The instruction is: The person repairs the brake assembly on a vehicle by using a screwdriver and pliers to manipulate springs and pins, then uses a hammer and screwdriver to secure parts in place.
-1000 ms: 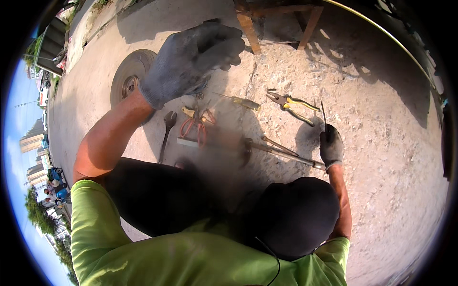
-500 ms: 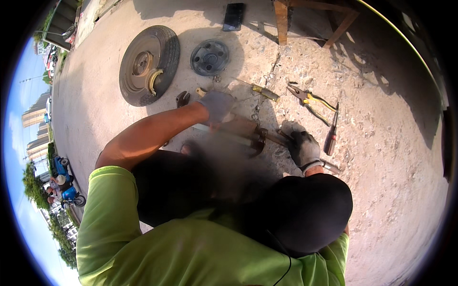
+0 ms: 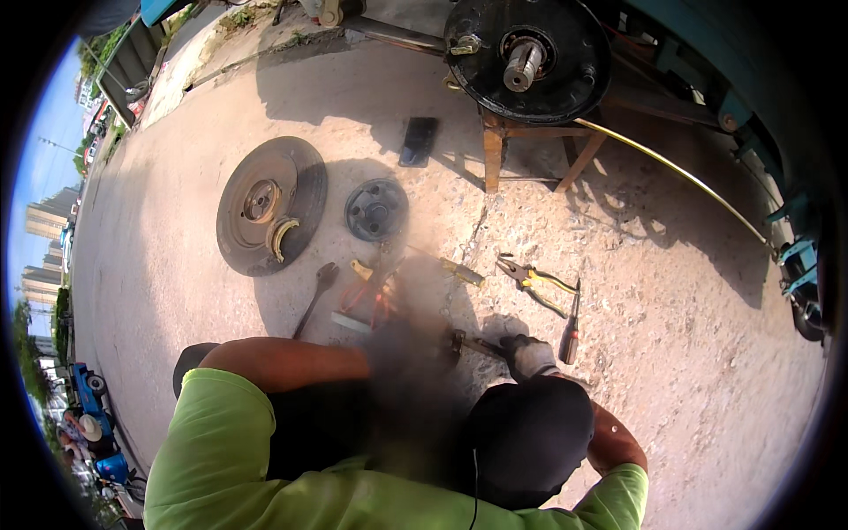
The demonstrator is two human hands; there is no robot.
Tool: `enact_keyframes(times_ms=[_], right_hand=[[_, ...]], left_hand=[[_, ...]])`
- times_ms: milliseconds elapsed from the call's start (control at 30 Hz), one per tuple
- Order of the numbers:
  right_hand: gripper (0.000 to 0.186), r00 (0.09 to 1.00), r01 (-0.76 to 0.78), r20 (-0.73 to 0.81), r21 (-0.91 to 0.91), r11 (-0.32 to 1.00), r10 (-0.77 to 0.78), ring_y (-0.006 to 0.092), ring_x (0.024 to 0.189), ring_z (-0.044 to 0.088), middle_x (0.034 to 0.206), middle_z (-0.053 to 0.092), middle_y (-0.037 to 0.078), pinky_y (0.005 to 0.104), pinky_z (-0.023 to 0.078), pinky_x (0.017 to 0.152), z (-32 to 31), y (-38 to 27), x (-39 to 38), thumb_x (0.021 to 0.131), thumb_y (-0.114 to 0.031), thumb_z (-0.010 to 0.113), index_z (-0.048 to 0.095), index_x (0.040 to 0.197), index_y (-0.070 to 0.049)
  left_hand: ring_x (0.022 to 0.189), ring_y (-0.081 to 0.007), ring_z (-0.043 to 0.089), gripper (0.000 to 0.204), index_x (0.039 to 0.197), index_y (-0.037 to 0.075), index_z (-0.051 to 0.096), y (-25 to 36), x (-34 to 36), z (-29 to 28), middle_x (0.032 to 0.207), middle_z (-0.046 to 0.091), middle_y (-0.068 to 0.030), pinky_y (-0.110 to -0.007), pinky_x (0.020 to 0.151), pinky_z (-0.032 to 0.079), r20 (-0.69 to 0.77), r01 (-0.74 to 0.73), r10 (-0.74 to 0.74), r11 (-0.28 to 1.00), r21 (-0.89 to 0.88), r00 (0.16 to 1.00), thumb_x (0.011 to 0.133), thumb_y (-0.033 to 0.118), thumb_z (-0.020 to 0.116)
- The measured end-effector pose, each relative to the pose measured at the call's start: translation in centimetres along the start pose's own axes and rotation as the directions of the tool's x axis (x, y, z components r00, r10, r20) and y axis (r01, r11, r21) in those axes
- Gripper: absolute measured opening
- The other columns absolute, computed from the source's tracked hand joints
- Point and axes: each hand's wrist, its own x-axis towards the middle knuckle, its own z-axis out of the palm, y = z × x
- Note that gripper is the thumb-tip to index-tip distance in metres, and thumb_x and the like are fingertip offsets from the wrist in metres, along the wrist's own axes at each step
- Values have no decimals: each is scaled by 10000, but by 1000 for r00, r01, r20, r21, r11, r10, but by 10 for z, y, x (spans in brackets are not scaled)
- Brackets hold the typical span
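Note:
My right hand [image 3: 532, 358], in a grey and dark work glove, is closed round the handle of a hammer [image 3: 481, 344]. The dark hammer head lies to the left of the hand, low over the ground. My left forearm [image 3: 300, 362] reaches in across my dark-clothed legs, and its hand is lost in a grey motion smear, so its fingers cannot be made out. Beside that smear are a pale bar [image 3: 352, 321] and blurred orange-red lines. An adjustable wrench [image 3: 320, 287] and a small yellow piece [image 3: 360, 269] lie just beyond.
Pliers [image 3: 533, 284], a red-handled screwdriver [image 3: 571, 334] and a yellowish-handled screwdriver [image 3: 463, 272] lie ahead. Farther out are a wheel with tyre [image 3: 237, 216], curved brake shoes [image 3: 281, 240], a dark disc [image 3: 376, 210] and a phone [image 3: 418, 141]. A wooden stand [image 3: 493, 159] supports a black hub plate [image 3: 565, 79].
The view has tilted up, bringing the hub plate into sight and moving the ground items lower. My left arm has drawn back from the wrench, uncovering its handle. My right hand keeps the hammer.

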Motion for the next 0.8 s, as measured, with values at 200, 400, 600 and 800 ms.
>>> enact_keyframes(times_ms=[200, 400, 600, 800], right_hand=[[321, 987, -158, 19, 21, 987, 158, 366, 1042, 711, 1157, 723, 163, 472, 567, 896, -3, -18, -12, 979, -223, 553, 700, 1259, -168], [320, 998, -33, 53, 7, 999, 32, 359, 1062, 703, 1169, 718, 159, 467, 567, 902, 13, -7, 1, 975, -217, 563, 700, 1259, -160], [320, 997, 2, 78, 19, 1000, -4, 352, 1081, 694, 1180, 714, 155, 463, 568, 909, 21, -8, 5, 970, -212, 572, 699, 1258, -152], [320, 995, 34, 89, 41, 999, -37, 345, 1100, 686, 1191, 709, 150, 459, 568, 916, 21, -11, 10, 966, -207, 582, 698, 1258, -145]], left_hand=[[803, -373, 704, 172, 913, 37, 677, -20, -3, 27, 913, 707, -182, -507, 724, 563, -141, 13, -8, 999, 39, 990, 805, 169, 649], [824, -395, 711, 221, 962, 20, 700, -30, 5, 67, 909, 717, -197, -521, 776, 560, 47, 74, -80, 990, 120, 996, 847, 198, 640], [746, -374, 680, 204, 841, 42, 725, -19, 15, 63, 810, 696, -193, -511, 722, 531, -18, 47, -46, 997, 65, 999, 822, 239, 675], [731, -378, 697, 195, 846, 55, 768, -31, -5, 32, 806, 710, -186, -520, 717, 544, 134, 107, -87, 982, -154, 987, 775, 225, 703]])
